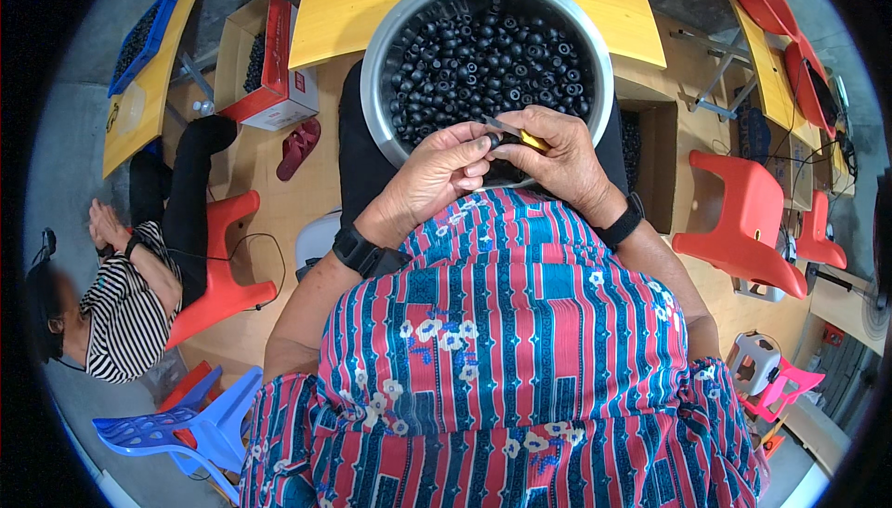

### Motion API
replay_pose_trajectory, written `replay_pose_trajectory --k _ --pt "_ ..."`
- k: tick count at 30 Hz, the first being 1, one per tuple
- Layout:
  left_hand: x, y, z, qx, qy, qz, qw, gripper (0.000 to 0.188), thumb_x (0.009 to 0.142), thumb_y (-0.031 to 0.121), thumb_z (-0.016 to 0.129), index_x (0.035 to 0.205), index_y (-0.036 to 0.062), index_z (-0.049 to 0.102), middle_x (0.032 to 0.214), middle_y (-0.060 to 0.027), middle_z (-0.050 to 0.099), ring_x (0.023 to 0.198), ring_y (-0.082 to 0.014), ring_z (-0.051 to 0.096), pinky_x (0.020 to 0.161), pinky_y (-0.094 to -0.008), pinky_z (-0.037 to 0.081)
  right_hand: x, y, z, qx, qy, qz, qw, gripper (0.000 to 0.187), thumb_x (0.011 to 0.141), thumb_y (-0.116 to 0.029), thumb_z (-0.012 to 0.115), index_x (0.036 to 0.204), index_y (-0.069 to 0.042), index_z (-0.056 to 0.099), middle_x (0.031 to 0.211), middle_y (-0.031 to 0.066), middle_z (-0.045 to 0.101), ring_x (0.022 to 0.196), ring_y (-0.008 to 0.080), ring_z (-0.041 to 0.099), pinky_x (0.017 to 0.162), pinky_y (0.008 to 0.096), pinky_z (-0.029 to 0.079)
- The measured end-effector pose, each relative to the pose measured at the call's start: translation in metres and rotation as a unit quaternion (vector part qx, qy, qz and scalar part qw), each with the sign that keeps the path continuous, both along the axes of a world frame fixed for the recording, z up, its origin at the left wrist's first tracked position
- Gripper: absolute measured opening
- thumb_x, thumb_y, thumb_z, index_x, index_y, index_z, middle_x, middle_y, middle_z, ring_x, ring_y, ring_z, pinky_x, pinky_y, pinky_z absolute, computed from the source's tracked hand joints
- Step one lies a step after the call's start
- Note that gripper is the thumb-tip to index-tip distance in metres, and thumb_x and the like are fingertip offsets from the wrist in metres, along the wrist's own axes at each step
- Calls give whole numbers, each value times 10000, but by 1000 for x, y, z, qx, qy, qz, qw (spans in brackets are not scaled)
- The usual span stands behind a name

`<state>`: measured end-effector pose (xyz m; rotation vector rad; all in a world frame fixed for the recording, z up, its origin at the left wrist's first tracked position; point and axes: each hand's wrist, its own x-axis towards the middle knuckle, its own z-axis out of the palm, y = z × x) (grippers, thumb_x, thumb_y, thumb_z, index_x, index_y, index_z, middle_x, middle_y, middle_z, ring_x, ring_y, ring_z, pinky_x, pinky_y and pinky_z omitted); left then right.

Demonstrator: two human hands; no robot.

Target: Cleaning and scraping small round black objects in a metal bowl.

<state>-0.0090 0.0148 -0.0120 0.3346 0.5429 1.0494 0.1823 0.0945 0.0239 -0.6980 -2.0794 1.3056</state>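
Observation:
A wide metal basin (372,90) rests on my lap against the table edge, filled with many small black round hollow pieces (483,57). Over its near rim, my left hand (437,166) pinches one small black piece (493,140) between thumb and fingertips. My right hand (565,155) is closed around a small knife (532,140) with a yellow and black handle. Its thin blade points left, just above the held piece. The two hands are almost touching, and the fingers partly hide the piece.
Beyond the basin stands a yellow wooden table (325,6). An open carton (265,71) lies to the left, another (655,150) to the right. Red stools (734,215) stand at the right. A seated person (130,303) in stripes is at the left, near a blue chair (200,424).

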Motion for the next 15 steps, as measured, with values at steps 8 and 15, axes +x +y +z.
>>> replay_pose_trajectory --k 8,15 --pt "0 1 -2 -7 45 -19 999 126 1016 188 533 1074 78 554 864 15 545 667 -36 403 566 -171 334 -1 0 -7 15 -3 -6 1000 251 800 -69 732 1040 -13 681 932 137 697 860 249 687 776 318 523" --pt "4 0 7 32 22 35 999 170 1038 256 473 1079 95 508 858 6 484 675 -51 387 578 -179 322 5 2 1 87 -37 -43 995 225 848 -160 681 1028 -26 673 916 153 674 863 317 665 765 357 515"
